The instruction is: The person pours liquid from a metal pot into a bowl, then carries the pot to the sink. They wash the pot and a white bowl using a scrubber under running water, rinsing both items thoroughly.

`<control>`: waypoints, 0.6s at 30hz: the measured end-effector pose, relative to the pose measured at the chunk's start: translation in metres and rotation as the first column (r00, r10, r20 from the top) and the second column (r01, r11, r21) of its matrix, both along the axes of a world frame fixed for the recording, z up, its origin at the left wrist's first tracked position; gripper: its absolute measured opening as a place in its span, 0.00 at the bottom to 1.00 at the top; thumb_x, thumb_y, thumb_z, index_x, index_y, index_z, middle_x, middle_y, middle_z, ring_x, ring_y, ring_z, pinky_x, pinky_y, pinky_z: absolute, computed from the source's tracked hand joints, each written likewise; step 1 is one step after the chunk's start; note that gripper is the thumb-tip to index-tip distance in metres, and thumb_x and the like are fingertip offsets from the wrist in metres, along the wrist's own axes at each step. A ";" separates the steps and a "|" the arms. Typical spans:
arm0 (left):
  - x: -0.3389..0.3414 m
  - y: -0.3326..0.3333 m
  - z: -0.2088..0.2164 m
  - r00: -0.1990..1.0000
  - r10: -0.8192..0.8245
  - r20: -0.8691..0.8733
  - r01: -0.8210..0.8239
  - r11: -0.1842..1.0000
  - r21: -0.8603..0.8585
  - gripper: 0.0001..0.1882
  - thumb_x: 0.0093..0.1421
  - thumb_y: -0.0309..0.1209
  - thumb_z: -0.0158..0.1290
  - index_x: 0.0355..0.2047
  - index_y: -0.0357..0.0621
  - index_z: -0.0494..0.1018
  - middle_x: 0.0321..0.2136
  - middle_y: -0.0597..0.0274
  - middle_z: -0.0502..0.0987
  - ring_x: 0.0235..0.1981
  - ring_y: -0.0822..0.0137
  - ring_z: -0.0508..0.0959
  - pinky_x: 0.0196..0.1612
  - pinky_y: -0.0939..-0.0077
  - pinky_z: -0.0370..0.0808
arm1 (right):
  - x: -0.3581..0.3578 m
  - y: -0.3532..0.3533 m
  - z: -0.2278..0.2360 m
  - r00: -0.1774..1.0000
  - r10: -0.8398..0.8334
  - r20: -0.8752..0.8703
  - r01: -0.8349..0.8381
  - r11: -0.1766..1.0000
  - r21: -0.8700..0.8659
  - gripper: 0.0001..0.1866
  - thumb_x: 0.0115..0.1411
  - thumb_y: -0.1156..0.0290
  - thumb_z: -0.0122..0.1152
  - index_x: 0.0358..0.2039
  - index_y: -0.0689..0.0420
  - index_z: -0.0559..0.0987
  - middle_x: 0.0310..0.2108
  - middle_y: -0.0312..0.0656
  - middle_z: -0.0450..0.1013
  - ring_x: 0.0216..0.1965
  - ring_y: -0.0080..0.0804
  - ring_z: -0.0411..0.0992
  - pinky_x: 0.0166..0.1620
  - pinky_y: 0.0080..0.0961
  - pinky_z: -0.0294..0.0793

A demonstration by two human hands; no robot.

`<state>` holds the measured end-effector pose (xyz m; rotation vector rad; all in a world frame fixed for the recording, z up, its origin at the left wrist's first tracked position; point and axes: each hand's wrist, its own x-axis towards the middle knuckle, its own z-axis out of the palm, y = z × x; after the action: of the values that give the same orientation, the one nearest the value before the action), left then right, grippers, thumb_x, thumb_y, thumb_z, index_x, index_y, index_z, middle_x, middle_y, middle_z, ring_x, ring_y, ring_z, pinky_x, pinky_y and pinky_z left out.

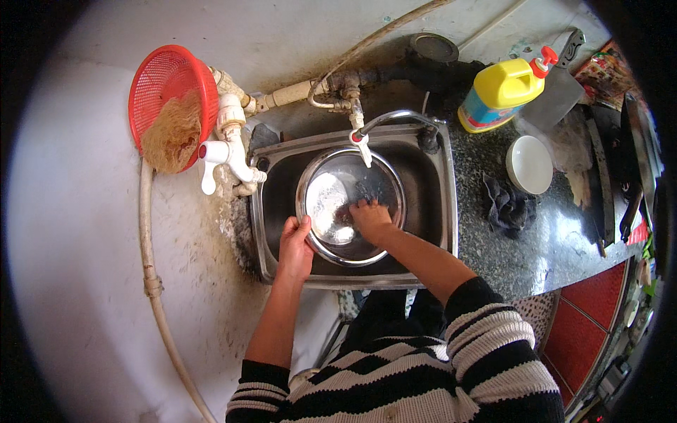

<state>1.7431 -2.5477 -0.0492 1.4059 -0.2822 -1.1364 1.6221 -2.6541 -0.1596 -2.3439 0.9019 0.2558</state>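
Presently, the metal basin (327,189) sat inside the sink (451,211), its round rim well within the sink's four edges and nearer the front edge than the back. Left hand (296,247): grip closed on the basin's rim at the front left, thumb uppermost. Right hand (372,220): lowered into the basin toward its front right, fingers spread near the bottom; whether the grip held anything could not be told. A white spout (361,146) hung over the basin's back rim.

On the bench (543,257), right of the sink: yellow bottle (501,95) with a red pump, toward the back edge; white bowl (529,165), in front of the bottle; crumpled dark cloth (509,209), just beside the bowl, toward the left edge. A red basket (149,88), upper left, held a tan fibrous pad (173,134).
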 end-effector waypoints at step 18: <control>0.013 -0.005 -0.007 0.997 0.066 0.044 -0.073 0.982 0.176 0.08 0.61 0.33 0.47 0.28 0.46 0.62 0.26 0.69 0.69 0.26 0.78 0.68 0.30 0.81 0.67 | 0.029 0.008 -0.041 0.998 -0.005 -0.067 0.016 0.988 0.155 0.17 0.55 0.68 0.48 0.45 0.56 0.70 0.47 0.55 0.63 0.44 0.51 0.69 0.43 0.40 0.73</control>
<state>1.7565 -2.5532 -0.0564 1.5834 -0.1598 -1.0994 1.6515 -2.6463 -0.2002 -2.1977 0.8931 0.3882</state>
